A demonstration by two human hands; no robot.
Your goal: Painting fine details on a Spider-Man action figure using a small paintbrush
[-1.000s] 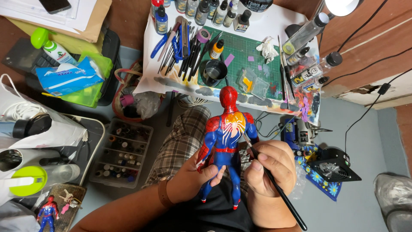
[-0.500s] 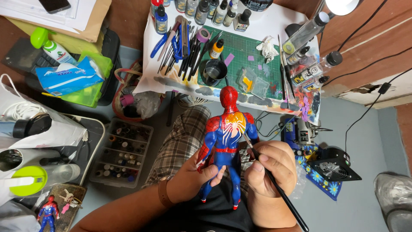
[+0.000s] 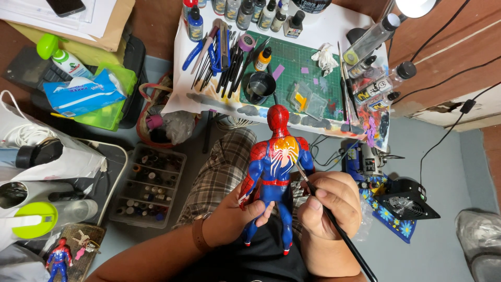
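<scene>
I see my left hand (image 3: 237, 216) wrapped around the waist and hip of a red and blue action figure (image 3: 274, 172), fingers closed on it so that it stands upright over my lap, its back with a white spider mark turned towards me. My right hand (image 3: 329, 201) sits just beside the figure's right side, fingers pinched tight on a thin black paintbrush (image 3: 334, 222); the handle runs down and away to the lower right, and the tip reaches up to the figure's back near the shoulder, where a patch of yellow-orange shows. Whether the bristles actually touch the paint I cannot tell. Beyond the figure's head lies the work surface (image 3: 334, 23), covered in white paper, with a green cutting mat (image 3: 308, 65) on it, a small black cup (image 3: 259, 86) at the mat's near corner, and a fan of brushes and tools to the left of that. On the floor to my left stands a clear compartment box of small bottles (image 3: 151, 183), and a second small figure (image 3: 59, 258) lies in the lower left corner.
</scene>
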